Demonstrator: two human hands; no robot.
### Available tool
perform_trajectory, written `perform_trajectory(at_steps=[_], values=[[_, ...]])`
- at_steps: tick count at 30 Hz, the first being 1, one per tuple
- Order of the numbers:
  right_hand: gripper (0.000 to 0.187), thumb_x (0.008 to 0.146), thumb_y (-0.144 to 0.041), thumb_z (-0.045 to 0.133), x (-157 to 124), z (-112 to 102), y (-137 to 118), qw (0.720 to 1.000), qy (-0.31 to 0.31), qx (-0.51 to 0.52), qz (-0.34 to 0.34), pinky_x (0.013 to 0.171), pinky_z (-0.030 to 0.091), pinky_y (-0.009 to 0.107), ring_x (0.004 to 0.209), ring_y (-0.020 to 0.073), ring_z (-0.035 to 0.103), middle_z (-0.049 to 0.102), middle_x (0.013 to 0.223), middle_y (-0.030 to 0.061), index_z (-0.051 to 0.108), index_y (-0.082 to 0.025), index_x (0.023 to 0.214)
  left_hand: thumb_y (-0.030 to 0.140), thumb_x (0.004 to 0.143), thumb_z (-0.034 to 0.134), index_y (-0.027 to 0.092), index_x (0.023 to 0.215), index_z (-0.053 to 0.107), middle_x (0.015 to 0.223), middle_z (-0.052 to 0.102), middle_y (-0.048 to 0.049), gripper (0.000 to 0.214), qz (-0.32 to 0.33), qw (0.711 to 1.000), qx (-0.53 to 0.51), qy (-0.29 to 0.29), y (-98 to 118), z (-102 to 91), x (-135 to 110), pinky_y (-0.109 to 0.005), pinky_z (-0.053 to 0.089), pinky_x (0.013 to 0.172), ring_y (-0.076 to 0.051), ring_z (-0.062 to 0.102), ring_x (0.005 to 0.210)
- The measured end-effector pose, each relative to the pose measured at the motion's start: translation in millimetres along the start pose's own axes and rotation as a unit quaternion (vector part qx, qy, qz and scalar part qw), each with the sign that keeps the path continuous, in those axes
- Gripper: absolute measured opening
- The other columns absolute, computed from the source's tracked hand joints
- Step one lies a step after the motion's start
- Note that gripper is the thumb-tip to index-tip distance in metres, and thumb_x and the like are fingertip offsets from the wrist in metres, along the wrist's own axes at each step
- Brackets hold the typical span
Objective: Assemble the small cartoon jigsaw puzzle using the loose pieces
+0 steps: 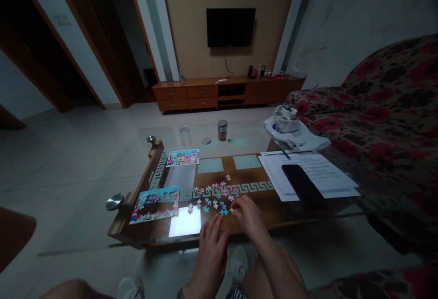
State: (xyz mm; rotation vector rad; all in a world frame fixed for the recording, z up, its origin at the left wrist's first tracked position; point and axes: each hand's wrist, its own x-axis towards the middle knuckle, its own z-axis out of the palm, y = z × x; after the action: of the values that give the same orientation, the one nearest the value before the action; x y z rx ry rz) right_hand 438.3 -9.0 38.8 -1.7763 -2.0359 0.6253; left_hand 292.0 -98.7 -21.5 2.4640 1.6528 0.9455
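My left hand (210, 249) lies flat on the near edge of the glass coffee table (191, 237), fingers stretched out and holding nothing. My right hand (247, 214) rests beside it with fingers curled at the near end of several loose puzzle pieces (215, 196); whether a piece is pinched I cannot make out. A partly filled puzzle frame (154, 204) lies at the left of the pieces. A colourful cartoon picture card (183, 157) lies farther back.
White papers (321, 171) with a dark phone (303, 185) on them lie at the right. A pen (284, 151), a plastic bag (290, 128), a tin can (222, 130) and a glass (185, 135) stand at the far end. A floral sofa (383, 116) runs along the right.
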Motion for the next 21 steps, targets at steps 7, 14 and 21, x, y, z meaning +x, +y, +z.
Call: perform_trajectory(at_steps=[7,14,21], values=[[0.015,0.076,-0.008,0.057,4,-1,-5,1.0,0.0,-0.023,0.016,0.075,0.043,0.026,0.085,0.0199,0.061,0.065,0.089,0.0062,0.065,-0.02,0.081,-0.008,0.066,0.038,0.02,0.116,0.057,0.137,0.05,-0.0122,0.061,-0.019,0.999,0.033,-0.031,3,0.1,10,-0.052,0.04,0.098,-0.028,0.042,0.128],[0.022,0.077,-0.007,0.053,2,0,-6,0.999,-0.001,0.033,-0.027,0.079,0.044,0.025,0.088,0.0184,0.062,0.065,0.093,0.0056,0.068,-0.02,0.085,-0.009,0.066,0.04,0.021,0.117,0.057,0.135,0.052,-0.0096,0.062,-0.015,0.997,0.054,-0.044,3,-3.2,12,-0.05,0.041,0.098,-0.027,0.044,0.124],[0.023,0.08,-0.01,0.054,14,12,-12,0.998,0.0,0.028,-0.059,0.083,0.043,0.026,0.094,0.0184,0.06,0.064,0.099,0.0059,0.069,-0.021,0.093,-0.008,0.07,0.042,0.023,0.12,0.055,0.133,0.052,-0.0087,0.061,0.005,0.994,0.103,-0.043,0,-1.0,11,-0.049,0.042,0.097,-0.027,0.047,0.122]])
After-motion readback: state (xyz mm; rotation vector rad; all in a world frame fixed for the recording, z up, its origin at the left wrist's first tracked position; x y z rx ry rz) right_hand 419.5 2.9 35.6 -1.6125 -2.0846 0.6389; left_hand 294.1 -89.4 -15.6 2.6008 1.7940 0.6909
